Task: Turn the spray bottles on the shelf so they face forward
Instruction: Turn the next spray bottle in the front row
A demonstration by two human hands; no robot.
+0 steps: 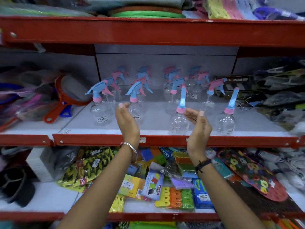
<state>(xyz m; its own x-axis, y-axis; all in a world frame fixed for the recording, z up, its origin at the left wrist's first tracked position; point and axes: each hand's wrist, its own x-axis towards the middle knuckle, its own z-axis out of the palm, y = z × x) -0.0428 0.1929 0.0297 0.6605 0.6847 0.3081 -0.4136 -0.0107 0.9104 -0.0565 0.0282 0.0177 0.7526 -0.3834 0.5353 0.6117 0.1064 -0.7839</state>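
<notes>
Several clear spray bottles with blue and pink trigger heads stand in rows on the white middle shelf (pixel 156 129). Two front bottles at the right, one (pixel 179 119) and another (pixel 226 119), point their blue nozzles toward me. Two front bottles at the left, one (pixel 99 113) and another (pixel 137 111), point their nozzles to the left. My left hand (pixel 126 123) is open, raised just in front of the second left bottle. My right hand (pixel 198 126) is open beside the nearer forward-facing bottle, fingers close to its neck but holding nothing.
A red metal shelf lip (pixel 165 141) runs under my wrists. An orange strainer (pixel 66 96) lies left of the bottles, dark packaged goods (pixel 272 90) at the right. The shelf below holds colourful packets (pixel 165 184). Another red shelf (pixel 148 32) hangs above.
</notes>
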